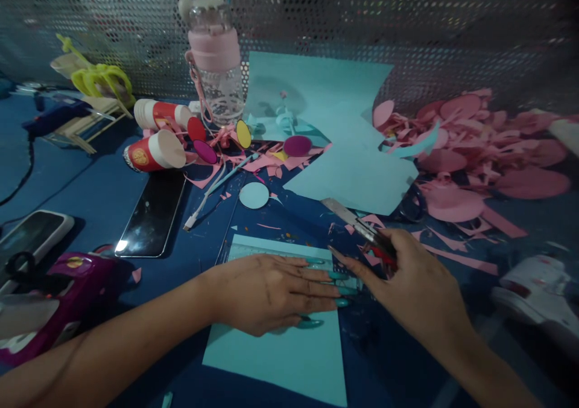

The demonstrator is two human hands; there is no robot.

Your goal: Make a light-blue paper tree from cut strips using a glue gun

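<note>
My left hand (266, 290) lies flat, fingers stretched to the right, pressing on a light-blue sheet of paper (280, 360). Under its fingers is a clear ruler (355, 280), mostly covered by the hand. In my right hand (420, 281) is a utility knife (364, 228) with a red and dark handle. Its blade points up and left, held above the table just beyond the sheet's right edge. The right index finger reaches toward the ruler's end. A light-blue paper disc (254, 195) lies behind the sheet.
A larger curled blue sheet (335, 106) leans on the perforated metal panel (307, 9). Pink paper scraps (461, 148) pile up right. At left are a phone (152, 215), paper cups (156, 149), a pink-topped bottle (215, 58), a glue gun (54, 115) and a purple device (76, 287).
</note>
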